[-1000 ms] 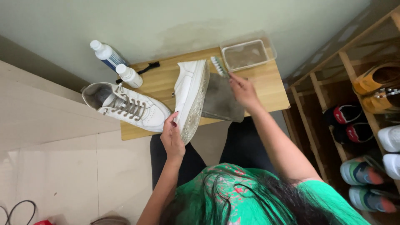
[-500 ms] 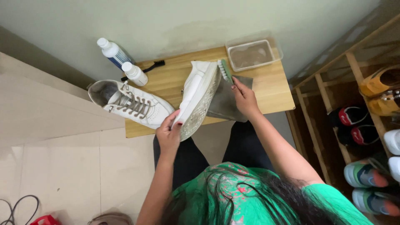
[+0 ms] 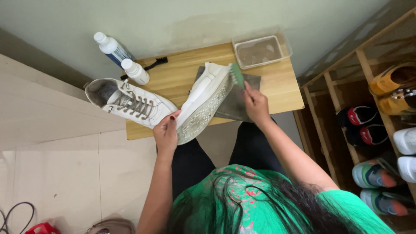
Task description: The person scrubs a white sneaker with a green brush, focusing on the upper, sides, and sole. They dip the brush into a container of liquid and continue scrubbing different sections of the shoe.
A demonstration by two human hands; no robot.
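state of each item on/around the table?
tilted sneaker: on edge, sole out, held by left hand
green brush: against the sole, in right hand
second sneaker: upright, laced
two bottles: capped
plastic tub: open

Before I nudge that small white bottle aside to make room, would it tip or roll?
The small white bottle is narrow and lies tilted at the table's back edge, so it probably rolls easily. It looks like light plastic, likely sliding on smooth wood. It touches the blue-labelled bottle, which may shift too.
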